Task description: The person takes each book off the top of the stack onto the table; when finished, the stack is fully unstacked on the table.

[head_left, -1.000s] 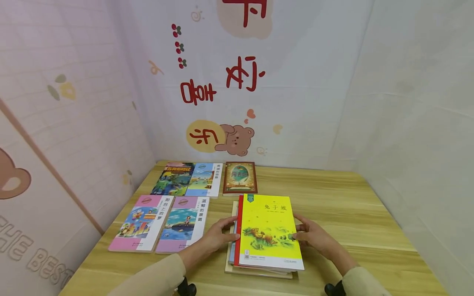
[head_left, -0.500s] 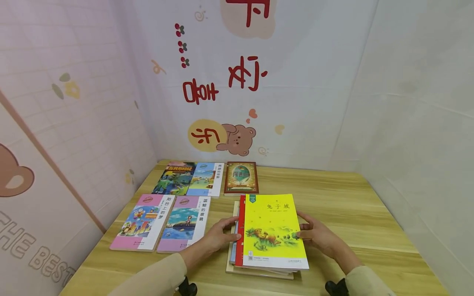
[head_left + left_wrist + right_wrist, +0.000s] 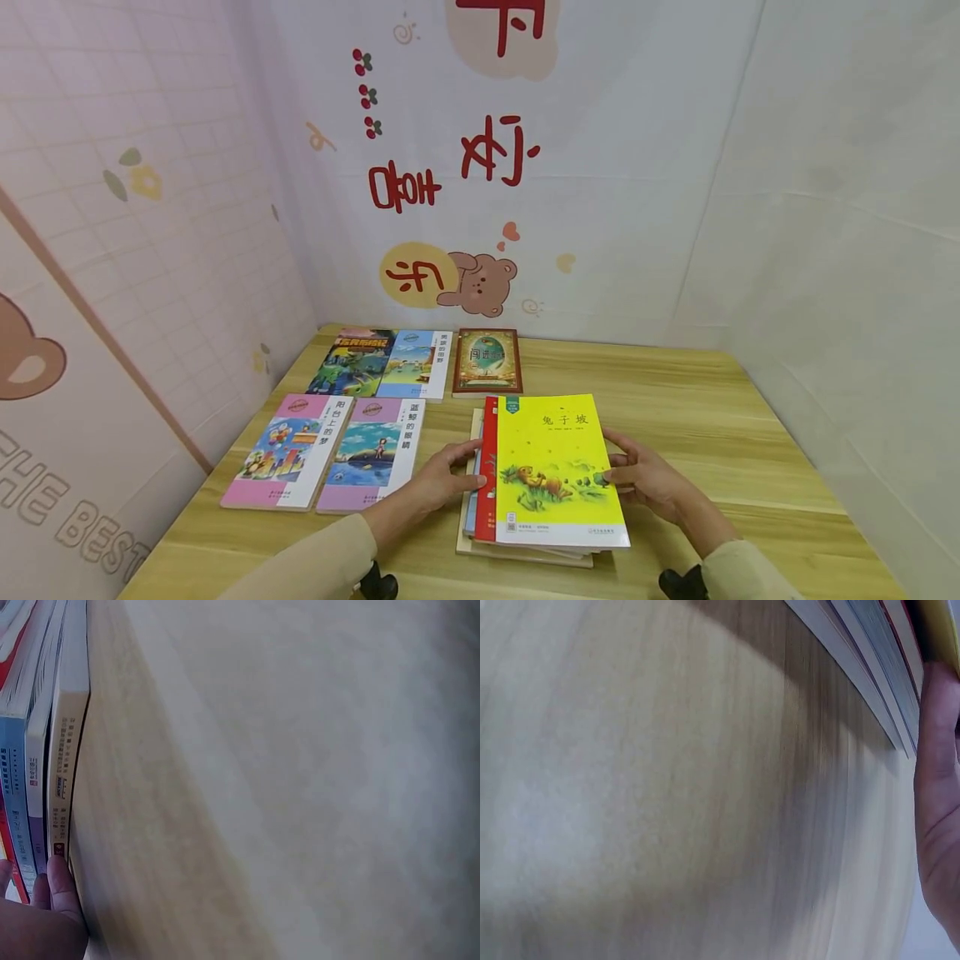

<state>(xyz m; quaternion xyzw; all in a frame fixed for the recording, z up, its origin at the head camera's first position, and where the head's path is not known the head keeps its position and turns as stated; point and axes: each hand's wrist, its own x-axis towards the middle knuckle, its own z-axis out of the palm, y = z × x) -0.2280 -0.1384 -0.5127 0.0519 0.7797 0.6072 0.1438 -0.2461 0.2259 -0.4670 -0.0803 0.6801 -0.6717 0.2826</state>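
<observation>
A yellow picture book [image 3: 558, 450] lies on top of a stack, shifted right of the red book [image 3: 487, 483] beneath it. My right hand [image 3: 652, 482] pinches the yellow book at its right edge, thumb on the cover and the other fingers tucked lower. At the stack's left side, my left hand [image 3: 442, 482] rests its fingers against the spines, with the thumb at the red book's edge. The left wrist view shows fingers touching the cream spine [image 3: 67, 772] of the bottom book, beside a light blue spine [image 3: 15, 795].
Two pink-and-white books, one with city art [image 3: 281, 450] and one with a lake scene [image 3: 371, 454], lie left of the stack. Behind them are a dark jungle-cover book [image 3: 351, 362], a blue-and-white book [image 3: 412, 364] and a brown-framed book [image 3: 487, 362]. A wooden table [image 3: 720, 442] carries everything.
The yellow book has slid right with my right hand, showing a wider strip of the red book. My left hand has stayed nearly still at the stack's left side.
</observation>
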